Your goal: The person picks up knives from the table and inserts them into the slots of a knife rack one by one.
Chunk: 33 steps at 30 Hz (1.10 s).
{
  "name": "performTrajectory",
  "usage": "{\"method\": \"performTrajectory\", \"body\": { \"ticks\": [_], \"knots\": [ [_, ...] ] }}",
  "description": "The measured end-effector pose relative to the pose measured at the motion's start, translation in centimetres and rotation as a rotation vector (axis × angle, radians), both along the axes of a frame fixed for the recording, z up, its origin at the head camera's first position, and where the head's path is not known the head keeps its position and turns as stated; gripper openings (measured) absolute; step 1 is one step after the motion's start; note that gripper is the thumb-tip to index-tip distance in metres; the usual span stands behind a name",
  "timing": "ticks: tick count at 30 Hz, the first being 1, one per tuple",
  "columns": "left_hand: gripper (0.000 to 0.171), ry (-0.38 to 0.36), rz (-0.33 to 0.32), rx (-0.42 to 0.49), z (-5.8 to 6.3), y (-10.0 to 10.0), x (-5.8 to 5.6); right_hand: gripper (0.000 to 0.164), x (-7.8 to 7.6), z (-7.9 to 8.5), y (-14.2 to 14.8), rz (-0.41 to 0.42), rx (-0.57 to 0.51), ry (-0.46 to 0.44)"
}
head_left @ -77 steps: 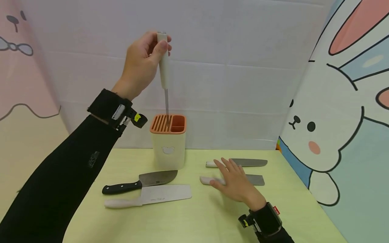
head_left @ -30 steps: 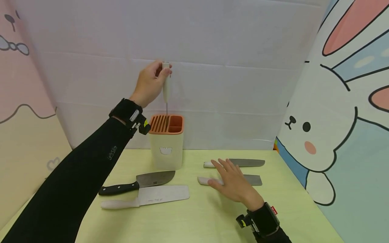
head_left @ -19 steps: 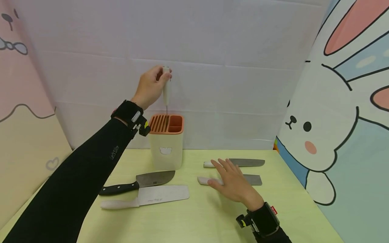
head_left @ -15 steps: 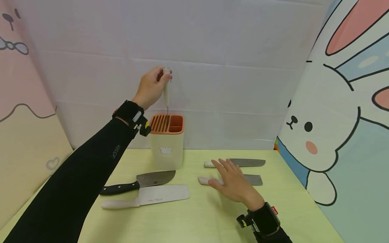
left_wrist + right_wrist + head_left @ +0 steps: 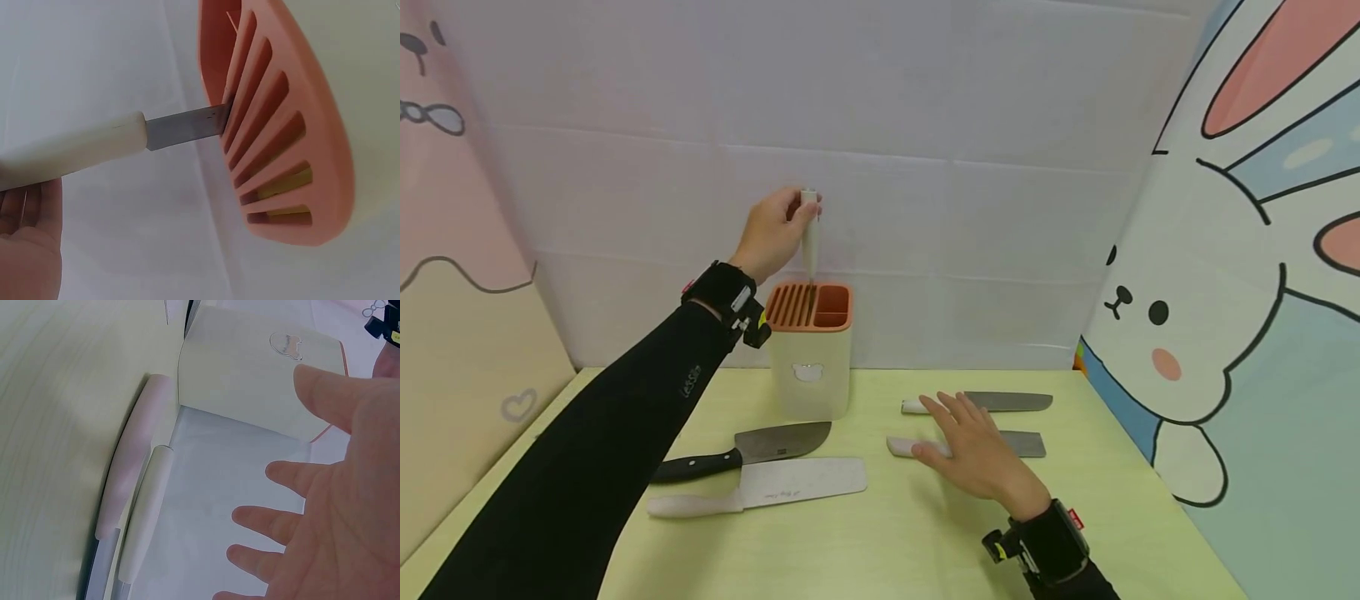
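My left hand [image 5: 775, 233] grips the top of a white-handled kitchen knife [image 5: 809, 242], held upright. Its blade is partly down in a slot of the knife block [image 5: 811, 375], the slot beside the square compartments; the lower blade is hidden inside. In the left wrist view a short stretch of blade [image 5: 184, 127] shows between the handle and the orange slotted top [image 5: 340, 169]. My right hand [image 5: 981, 454], fingers spread, hovers above two white-handled knives, the nearer one [image 5: 1026, 444] and the farther one [image 5: 1011, 402]. It holds nothing; in the right wrist view both handles lie apart from the fingers.
On the left of the pale yellow table [image 5: 820, 558] lie a black-handled knife [image 5: 782, 442] and a white-handled cleaver [image 5: 805, 481], blades pointing right. A white sheet [image 5: 962, 208] hangs behind the block. A rabbit-print panel [image 5: 1210, 358] stands at the right.
My left hand has come down and slightly right, and the knife has sunk deeper into the slot. The right hand keeps its place over the right-hand knives.
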<state>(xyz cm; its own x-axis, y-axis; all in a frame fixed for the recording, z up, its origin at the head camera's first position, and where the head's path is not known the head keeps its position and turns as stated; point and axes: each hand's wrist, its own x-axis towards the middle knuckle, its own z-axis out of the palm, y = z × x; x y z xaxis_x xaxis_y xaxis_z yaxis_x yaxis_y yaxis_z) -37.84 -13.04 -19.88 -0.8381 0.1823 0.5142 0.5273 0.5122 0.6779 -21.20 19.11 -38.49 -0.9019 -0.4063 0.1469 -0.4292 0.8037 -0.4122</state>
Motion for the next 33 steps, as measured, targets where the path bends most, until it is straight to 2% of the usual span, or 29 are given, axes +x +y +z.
{"method": "performTrajectory", "body": {
  "ticks": [18, 33],
  "knots": [
    [0.04, -0.052, -0.006, -0.006, -2.2, -0.5, -0.9, 0.072, 0.0, 0.3, -0.2, 0.002, 0.0, -0.008],
    [0.04, -0.085, -0.001, -0.019, -3.3, -0.7, -1.5, 0.072, 0.0, 0.4, -0.3, 0.004, -0.002, -0.021]
  ]
}}
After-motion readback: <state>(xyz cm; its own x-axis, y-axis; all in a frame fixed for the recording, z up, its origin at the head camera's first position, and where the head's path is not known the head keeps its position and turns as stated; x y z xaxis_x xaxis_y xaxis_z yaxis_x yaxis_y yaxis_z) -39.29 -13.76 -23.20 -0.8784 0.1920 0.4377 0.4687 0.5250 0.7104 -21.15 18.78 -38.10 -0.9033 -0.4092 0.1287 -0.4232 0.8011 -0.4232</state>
